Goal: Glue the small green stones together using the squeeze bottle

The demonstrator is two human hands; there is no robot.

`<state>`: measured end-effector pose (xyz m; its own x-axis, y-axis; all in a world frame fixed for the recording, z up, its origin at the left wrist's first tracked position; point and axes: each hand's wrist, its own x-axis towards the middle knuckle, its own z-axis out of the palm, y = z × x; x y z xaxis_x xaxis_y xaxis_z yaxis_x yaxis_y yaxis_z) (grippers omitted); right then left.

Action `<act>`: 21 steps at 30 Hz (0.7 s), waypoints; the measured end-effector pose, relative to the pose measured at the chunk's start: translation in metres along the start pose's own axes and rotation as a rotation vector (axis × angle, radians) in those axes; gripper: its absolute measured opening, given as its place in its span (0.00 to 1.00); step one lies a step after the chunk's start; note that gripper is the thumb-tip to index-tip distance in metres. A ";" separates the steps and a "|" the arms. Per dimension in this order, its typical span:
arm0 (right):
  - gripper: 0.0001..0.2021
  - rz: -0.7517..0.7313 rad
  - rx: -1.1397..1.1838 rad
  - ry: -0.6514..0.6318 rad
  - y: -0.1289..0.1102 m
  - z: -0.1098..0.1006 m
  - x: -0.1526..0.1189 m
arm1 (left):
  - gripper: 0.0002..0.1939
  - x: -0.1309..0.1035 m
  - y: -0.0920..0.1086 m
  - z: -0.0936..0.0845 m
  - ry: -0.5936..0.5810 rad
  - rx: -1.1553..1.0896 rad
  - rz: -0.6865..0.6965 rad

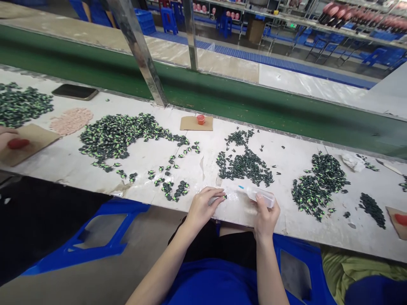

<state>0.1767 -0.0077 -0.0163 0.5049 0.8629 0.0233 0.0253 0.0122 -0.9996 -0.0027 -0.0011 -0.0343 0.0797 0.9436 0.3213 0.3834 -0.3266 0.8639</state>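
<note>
Near the front edge of the white table, my left hand [207,206] pinches a small dark piece [225,197] between thumb and fingertips. To its right, my right hand [266,214] is wrapped round a clear plastic bottle [264,197], whose blue tip [241,187] points left toward my left hand without touching the piece. Just beyond both hands lies a pile of small dark green pieces [244,166]. Left of my hands, a few dark pieces with bright green marks [174,190] lie near the edge, below a larger heap of similar pieces [117,133].
A red cup [200,120] stands on cardboard [188,123] at the back. More dark piles [327,173] lie right; pink pieces [72,120] and a phone [75,91] lie left. A metal post [143,59] rises behind the table. Another person's hand [5,136] shows far left.
</note>
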 end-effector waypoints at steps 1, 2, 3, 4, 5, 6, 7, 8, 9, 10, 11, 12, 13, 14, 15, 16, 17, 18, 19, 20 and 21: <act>0.15 -0.023 -0.001 -0.015 0.000 0.000 0.000 | 0.07 0.000 0.000 -0.001 -0.009 0.011 0.012; 0.16 -0.046 -0.009 -0.038 0.001 0.001 -0.001 | 0.07 0.001 0.001 -0.002 -0.020 0.026 0.028; 0.16 -0.069 -0.020 -0.067 0.001 0.003 -0.002 | 0.07 0.001 0.001 -0.003 -0.031 0.046 0.046; 0.17 -0.090 -0.027 -0.100 0.000 0.006 -0.003 | 0.07 0.001 0.000 -0.004 -0.039 0.066 0.062; 0.18 -0.108 -0.029 -0.136 0.000 0.010 -0.004 | 0.08 0.001 0.000 -0.006 -0.042 0.085 0.076; 0.19 -0.121 -0.032 -0.170 0.000 0.015 -0.006 | 0.09 0.001 -0.001 -0.007 -0.039 0.103 0.086; 0.20 -0.130 -0.045 -0.200 0.000 0.019 -0.007 | 0.10 0.001 -0.002 -0.008 -0.030 0.121 0.094; 0.20 -0.135 -0.066 -0.225 0.000 0.024 -0.008 | 0.10 0.001 -0.003 -0.008 -0.019 0.139 0.098; 0.20 -0.138 -0.091 -0.243 -0.001 0.027 -0.009 | 0.10 0.001 -0.004 -0.008 -0.010 0.154 0.100; 0.20 -0.144 -0.114 -0.258 -0.001 0.030 -0.009 | 0.10 0.001 -0.005 -0.009 -0.006 0.168 0.099; 0.20 -0.151 -0.134 -0.278 -0.002 0.031 -0.009 | 0.08 0.001 -0.005 -0.009 -0.006 0.177 0.096; 0.20 -0.161 -0.146 -0.308 -0.002 0.030 -0.007 | 0.07 0.001 -0.005 -0.009 -0.012 0.184 0.093; 0.20 -0.174 -0.152 -0.345 -0.003 0.027 -0.005 | 0.05 0.001 -0.005 -0.009 -0.023 0.187 0.090; 0.19 -0.190 -0.160 -0.380 -0.004 0.022 -0.001 | 0.04 0.001 -0.005 -0.009 -0.035 0.188 0.089; 0.18 -0.210 -0.179 -0.398 -0.005 0.015 0.004 | 0.04 0.001 -0.005 -0.009 -0.043 0.187 0.088; 0.16 -0.237 -0.213 -0.391 -0.006 0.007 0.010 | 0.04 0.001 -0.005 -0.009 -0.047 0.184 0.087; 0.14 -0.265 -0.263 -0.351 -0.008 -0.002 0.017 | 0.04 0.001 -0.005 -0.010 -0.050 0.178 0.086; 0.13 -0.294 -0.324 -0.276 -0.009 -0.011 0.025 | 0.04 0.001 -0.005 -0.010 -0.052 0.173 0.084; 0.13 -0.323 -0.394 -0.201 -0.009 -0.019 0.034 | 0.04 0.001 -0.006 -0.010 -0.053 0.167 0.082; 0.14 -0.346 -0.459 -0.132 -0.010 -0.025 0.042 | 0.04 0.001 -0.006 -0.010 -0.055 0.162 0.080; 0.15 -0.362 -0.517 -0.088 -0.010 -0.030 0.049 | 0.04 0.001 -0.007 -0.009 -0.057 0.157 0.079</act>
<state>0.2271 0.0196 -0.0046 0.3141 0.8883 0.3349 0.6056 0.0842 -0.7913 -0.0138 0.0015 -0.0362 0.1657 0.9185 0.3590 0.5123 -0.3913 0.7645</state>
